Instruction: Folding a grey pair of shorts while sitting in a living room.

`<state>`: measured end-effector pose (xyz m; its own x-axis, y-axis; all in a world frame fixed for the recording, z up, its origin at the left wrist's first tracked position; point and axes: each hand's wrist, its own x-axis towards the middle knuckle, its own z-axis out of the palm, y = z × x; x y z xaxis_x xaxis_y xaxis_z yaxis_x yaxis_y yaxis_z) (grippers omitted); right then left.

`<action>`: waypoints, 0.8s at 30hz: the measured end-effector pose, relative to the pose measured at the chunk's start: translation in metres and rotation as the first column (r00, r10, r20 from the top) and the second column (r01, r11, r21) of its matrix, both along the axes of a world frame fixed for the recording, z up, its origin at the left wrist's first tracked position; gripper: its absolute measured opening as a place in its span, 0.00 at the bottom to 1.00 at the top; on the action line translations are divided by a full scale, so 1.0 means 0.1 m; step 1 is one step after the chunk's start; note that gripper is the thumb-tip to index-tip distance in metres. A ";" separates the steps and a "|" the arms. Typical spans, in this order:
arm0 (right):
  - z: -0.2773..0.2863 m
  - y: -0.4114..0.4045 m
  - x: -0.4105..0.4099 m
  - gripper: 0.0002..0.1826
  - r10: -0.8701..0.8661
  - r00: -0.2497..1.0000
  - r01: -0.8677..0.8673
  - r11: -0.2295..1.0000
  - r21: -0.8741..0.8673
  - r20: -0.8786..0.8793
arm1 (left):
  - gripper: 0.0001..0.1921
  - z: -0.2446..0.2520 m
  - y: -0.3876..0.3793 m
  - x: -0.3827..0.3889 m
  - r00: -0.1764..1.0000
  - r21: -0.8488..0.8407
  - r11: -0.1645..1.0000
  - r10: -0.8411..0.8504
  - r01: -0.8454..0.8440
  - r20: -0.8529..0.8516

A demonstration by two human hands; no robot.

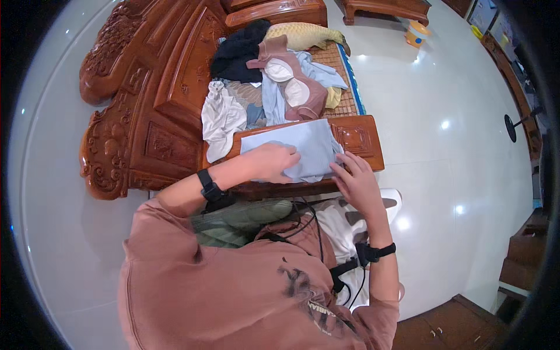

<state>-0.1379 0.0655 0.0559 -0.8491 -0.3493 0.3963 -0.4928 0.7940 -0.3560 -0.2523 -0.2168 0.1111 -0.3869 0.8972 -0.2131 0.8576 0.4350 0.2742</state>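
Note:
A folded light-blue garment [306, 144] lies flat on the carved wooden armrest [356, 135] in front of me. My left hand [275, 162] rests on its left part with the fingers bent; whether they pinch the fabric is hidden. At the garment's right edge, my right hand [358, 181] touches the cloth with its fingertips, the fingers spread apart. A crumpled white garment [222, 118] hangs over the armrest's left end, beside the folded one.
Beyond the armrest, a mauve bra [313, 83] with white cups, a black garment [240, 52] and other clothes lie on a woven seat mat [343, 94]. A fish-shaped plush cushion [302, 36] lies behind them. An orange-and-white bucket [416, 34] stands on the tiled floor.

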 end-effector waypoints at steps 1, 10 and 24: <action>-0.01 -0.04 -0.01 0.19 -0.012 0.999 0.012 1.000 -0.020 -0.032 | 0.22 -0.04 -0.02 -0.01 1.000 0.000 1.000 -0.004 0.004 0.004; 0.18 -0.11 -0.32 0.16 0.032 0.985 -0.025 0.999 0.047 -0.171 | 0.11 0.28 -0.06 -0.11 0.978 0.030 0.996 0.074 -0.081 0.194; 0.17 -0.08 -0.02 0.12 0.166 0.986 -0.165 0.985 0.045 -0.023 | 0.11 -0.22 -0.05 -0.61 0.983 0.317 0.932 0.147 -0.176 0.113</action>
<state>-0.1403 0.0575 0.0732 -0.7676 -0.5012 0.3993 -0.6273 0.7151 -0.3083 -0.3134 -0.2215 0.0893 -0.5253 0.8500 0.0397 0.7504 0.4407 0.4926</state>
